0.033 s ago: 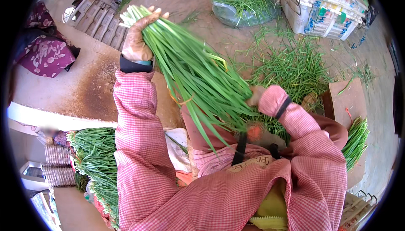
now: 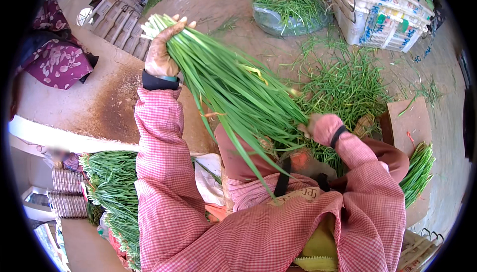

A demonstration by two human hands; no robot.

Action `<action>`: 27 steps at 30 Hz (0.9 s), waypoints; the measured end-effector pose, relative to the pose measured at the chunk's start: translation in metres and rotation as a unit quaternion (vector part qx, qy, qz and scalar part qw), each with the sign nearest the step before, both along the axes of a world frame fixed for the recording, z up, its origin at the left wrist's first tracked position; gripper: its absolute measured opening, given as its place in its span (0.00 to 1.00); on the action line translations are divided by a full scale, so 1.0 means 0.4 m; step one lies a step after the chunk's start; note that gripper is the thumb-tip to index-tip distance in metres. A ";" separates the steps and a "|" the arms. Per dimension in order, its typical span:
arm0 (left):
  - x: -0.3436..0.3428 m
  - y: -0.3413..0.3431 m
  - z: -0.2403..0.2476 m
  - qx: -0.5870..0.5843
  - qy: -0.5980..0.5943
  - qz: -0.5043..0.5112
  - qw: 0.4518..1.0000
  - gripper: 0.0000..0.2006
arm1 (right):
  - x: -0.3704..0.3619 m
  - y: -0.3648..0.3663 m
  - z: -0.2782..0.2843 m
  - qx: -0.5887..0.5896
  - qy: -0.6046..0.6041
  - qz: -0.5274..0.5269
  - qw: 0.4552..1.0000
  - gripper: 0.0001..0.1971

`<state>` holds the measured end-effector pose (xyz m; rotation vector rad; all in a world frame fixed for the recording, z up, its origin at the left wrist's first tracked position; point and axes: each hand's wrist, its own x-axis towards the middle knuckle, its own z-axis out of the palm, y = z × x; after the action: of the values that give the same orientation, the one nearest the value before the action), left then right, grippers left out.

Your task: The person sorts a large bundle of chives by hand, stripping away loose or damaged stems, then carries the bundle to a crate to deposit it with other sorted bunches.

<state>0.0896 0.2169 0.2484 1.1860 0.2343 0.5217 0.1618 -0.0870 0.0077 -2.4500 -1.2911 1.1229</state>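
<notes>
A thick bunch of garlic chives slants across the view, pale stem ends at the upper left, green leaf tips toward the lower right. My left hand, in a thin, soiled glove, is wrapped round it close to the stem ends. At the leaf tips, my right hand has its fingers curled against the ends of the leaves; part of those fingers is hidden. A few yellowed leaves show in the bunch. An orange tie hangs near its lower side. Several long leaves droop over my lap.
Loose green trimmings lie heaped on the floor ahead. Beyond them stand a filled clear plastic bag and stacked white crates. More chives are piled at left, beside a stained board. A tied bundle rests on cardboard at right.
My right hand has shifted slightly right and down along the leaf tips. The bunch sits a little lower in the picture, still in my left hand.
</notes>
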 end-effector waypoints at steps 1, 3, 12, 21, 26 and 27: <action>-0.019 0.023 -0.004 -0.007 -0.015 0.006 1.000 0.22 | -0.019 -0.102 -0.019 -0.074 -0.173 0.133 0.973 0.14; -0.039 0.060 -0.038 -0.070 -0.037 -0.011 0.997 0.21 | 0.011 -0.234 -0.113 -0.181 -0.142 -0.002 0.973 0.12; -0.137 -0.031 -0.192 -0.197 -0.029 -0.053 0.978 0.18 | -0.062 -0.082 0.251 0.601 -0.075 -0.188 0.773 0.09; -0.145 -0.171 -0.284 -0.224 -0.047 -0.088 0.969 0.22 | -0.171 0.059 0.316 0.480 -0.200 0.013 0.854 0.25; -0.163 -0.188 -0.360 -0.228 -0.018 -0.083 0.970 0.23 | -0.104 0.058 0.360 0.320 -0.233 -0.006 0.918 0.16; -0.162 -0.193 -0.373 -0.241 -0.032 -0.107 0.964 0.23 | -0.090 0.064 0.340 0.413 -0.228 -0.005 0.882 0.15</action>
<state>0.0249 0.1397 0.0992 0.7063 0.1610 0.2878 0.1257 -0.0613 0.1439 -2.0534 -1.4475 -0.0901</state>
